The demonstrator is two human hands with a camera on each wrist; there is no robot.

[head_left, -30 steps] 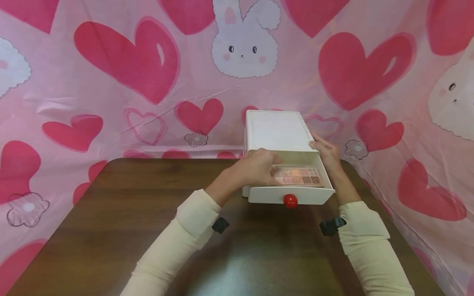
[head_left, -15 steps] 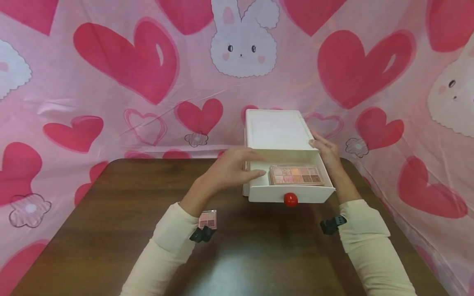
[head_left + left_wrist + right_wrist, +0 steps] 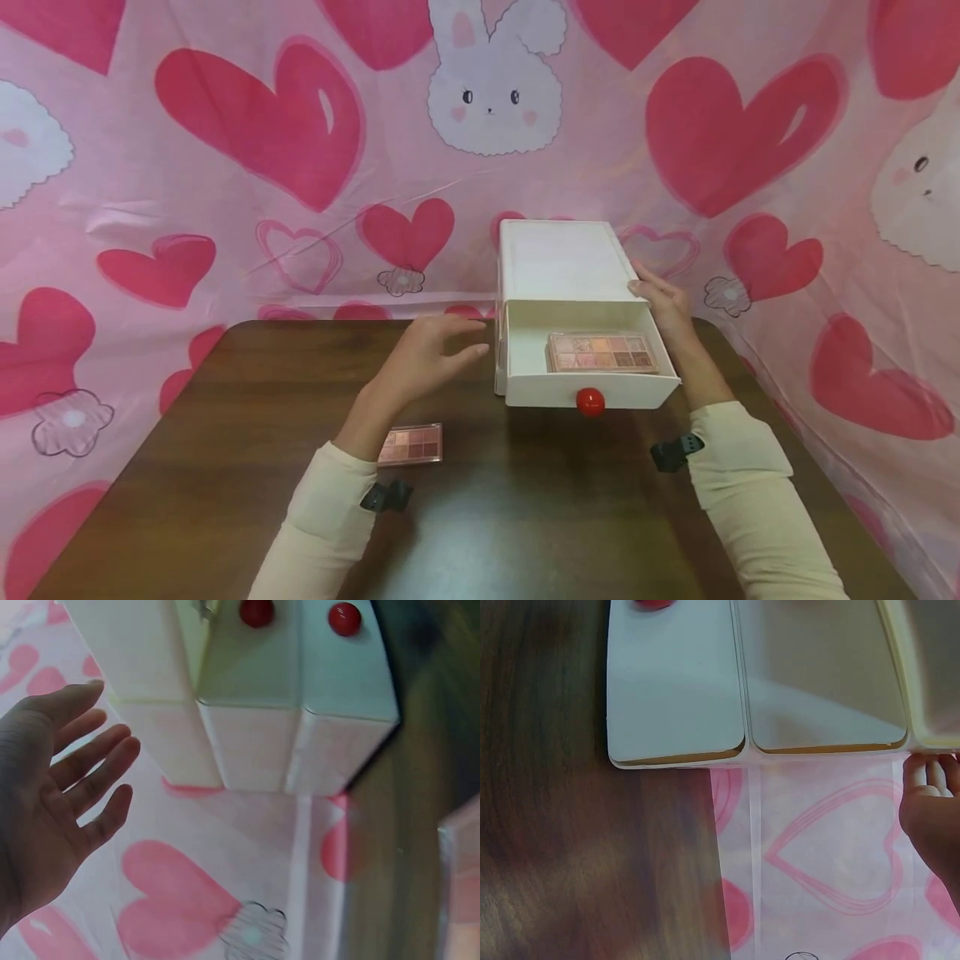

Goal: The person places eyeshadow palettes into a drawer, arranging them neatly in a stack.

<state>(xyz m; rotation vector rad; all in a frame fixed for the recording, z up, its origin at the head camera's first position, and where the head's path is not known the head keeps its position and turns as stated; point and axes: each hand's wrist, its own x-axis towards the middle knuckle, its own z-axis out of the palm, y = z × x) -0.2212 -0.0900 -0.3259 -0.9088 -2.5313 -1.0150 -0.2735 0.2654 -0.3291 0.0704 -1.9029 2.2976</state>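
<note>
The white plastic drawer box (image 3: 561, 265) stands at the far edge of the dark brown wooden table (image 3: 225, 500), its red-knobbed drawer (image 3: 591, 390) pulled out. The right hand (image 3: 663, 307) rests on the box's right side, fingers straight. The left hand (image 3: 429, 360) hovers just left of the box, fingers spread, holding nothing. A large pink eyeshadow palette (image 3: 602, 352) lies inside the drawer; a small pink eyeshadow palette (image 3: 411, 444) lies on the table, left of the box and nearer the person.

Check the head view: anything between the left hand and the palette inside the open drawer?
Only the drawer's left side wall. In the head view the left hand hovers open outside it, and the palette lies beyond.
</note>
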